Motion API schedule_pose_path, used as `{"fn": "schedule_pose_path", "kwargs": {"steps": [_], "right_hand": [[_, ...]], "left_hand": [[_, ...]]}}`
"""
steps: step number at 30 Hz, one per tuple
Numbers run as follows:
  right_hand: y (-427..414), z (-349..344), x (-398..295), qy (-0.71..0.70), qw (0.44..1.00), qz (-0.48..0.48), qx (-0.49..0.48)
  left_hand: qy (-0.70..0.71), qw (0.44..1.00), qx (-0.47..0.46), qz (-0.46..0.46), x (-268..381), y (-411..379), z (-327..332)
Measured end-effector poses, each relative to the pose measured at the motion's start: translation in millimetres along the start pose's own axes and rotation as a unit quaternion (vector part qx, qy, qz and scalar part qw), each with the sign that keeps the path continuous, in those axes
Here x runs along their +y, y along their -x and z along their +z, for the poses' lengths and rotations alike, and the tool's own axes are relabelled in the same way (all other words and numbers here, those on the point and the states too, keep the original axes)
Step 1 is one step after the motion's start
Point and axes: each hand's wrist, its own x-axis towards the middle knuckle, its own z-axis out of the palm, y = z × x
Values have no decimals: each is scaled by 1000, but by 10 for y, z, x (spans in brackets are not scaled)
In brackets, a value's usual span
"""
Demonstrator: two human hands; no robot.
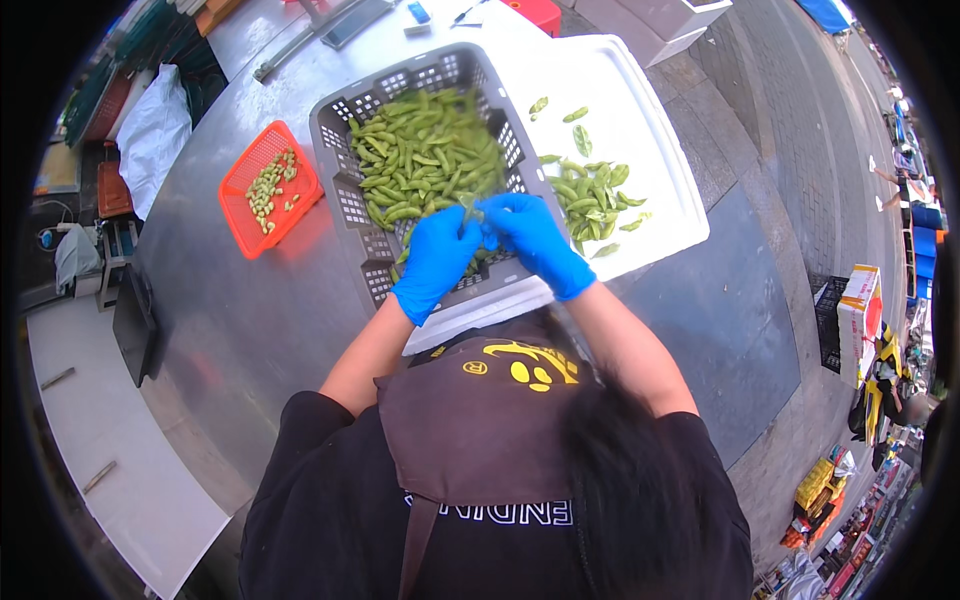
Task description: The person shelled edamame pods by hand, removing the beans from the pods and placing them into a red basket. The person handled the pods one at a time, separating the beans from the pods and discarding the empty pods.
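In a blue glove, my left hand (pixel 437 253) is over the near side of a dark grey slotted plastic crate (pixel 346 217). My right hand (pixel 534 238), gloved the same way, meets it at the fingertips. Pinched between them is a green bean pod (pixel 470 205), partly covered by the fingers. Many green pods (pixel 431 154) fill the crate behind my hands. To the left, a small orange-red plastic basket (pixel 246 176) holds shelled beans (pixel 266 191). More pods (pixel 589 195) lie scattered on a white foam lid (pixel 660 165) right of the crate.
Everything stands on a metal table (pixel 225 315). Toward its far side are a phone-like flat device (pixel 356 22), a metal bar (pixel 289 56) and a small blue-topped item (pixel 418 12). A white sack (pixel 156 131) hangs at left. Boxes (pixel 859 322) stand on the pavement at right.
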Motion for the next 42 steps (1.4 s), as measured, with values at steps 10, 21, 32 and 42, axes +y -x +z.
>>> {"fn": "schedule_pose_path", "kwargs": {"steps": [10, 21, 32, 42], "right_hand": [[3, -66, -23, -22, 999, -1, -35], [22, -32, -51, -7, 999, -18, -44], [-22, -74, -19, -87, 995, 50, -24], [-7, -100, -51, 11, 995, 29, -98]], "left_hand": [[198, 977, -10, -79, -205, -71, 114], [136, 989, -1, -55, -237, -96, 47], [215, 972, -59, -80, -25, -85, -36], [96, 991, -69, -61, -271, -102, -35]]}}
